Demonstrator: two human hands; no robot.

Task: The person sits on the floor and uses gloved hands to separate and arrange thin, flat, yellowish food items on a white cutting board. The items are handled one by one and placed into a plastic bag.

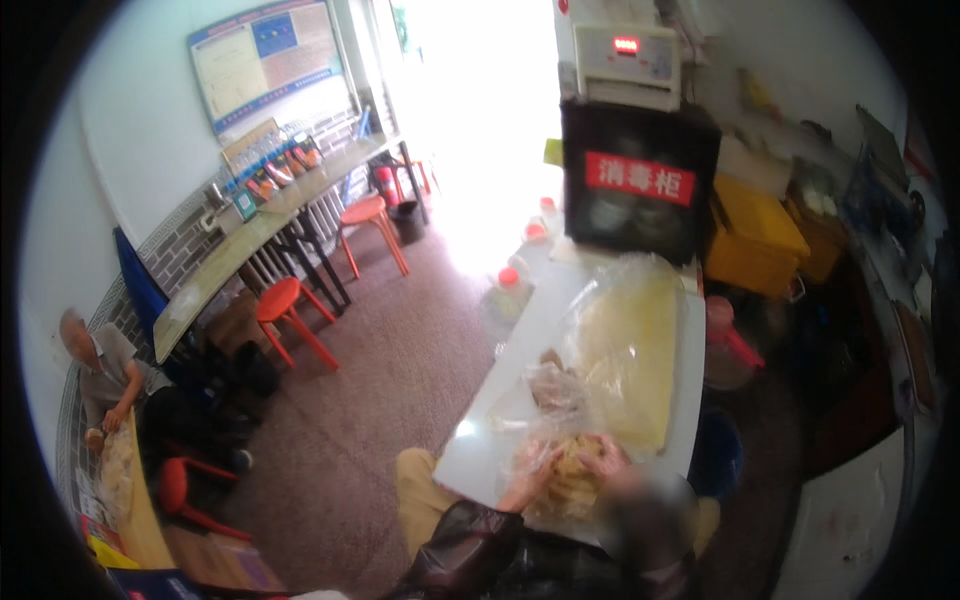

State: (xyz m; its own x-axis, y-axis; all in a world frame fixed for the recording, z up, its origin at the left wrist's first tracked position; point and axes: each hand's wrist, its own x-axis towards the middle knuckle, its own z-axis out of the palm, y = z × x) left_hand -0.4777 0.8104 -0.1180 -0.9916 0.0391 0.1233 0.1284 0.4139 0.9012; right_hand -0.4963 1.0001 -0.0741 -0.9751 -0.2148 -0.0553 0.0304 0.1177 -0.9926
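Note:
My left hand [534,466] and my right hand [604,459] are at the near end of a white table [469,450]. Between them lie several pale yellow-brown pieces, perhaps food, in a clear plastic bag [559,504]. Both hands touch the pieces, one at each side; blur and the plastic hide how the fingers close. Just beyond my left hand sits a clear bag with brown contents [553,384]. A long yellow board or tray [652,360], partly covered by clear plastic film, lies along the table's right side.
A black cabinet [637,180] stands at the table's far end. Clear jugs with red caps [508,277] are left of the table. Red stools [281,300] line a long counter [247,247]. A person [112,367] sits at far left. A blue bin [716,454] is at the right.

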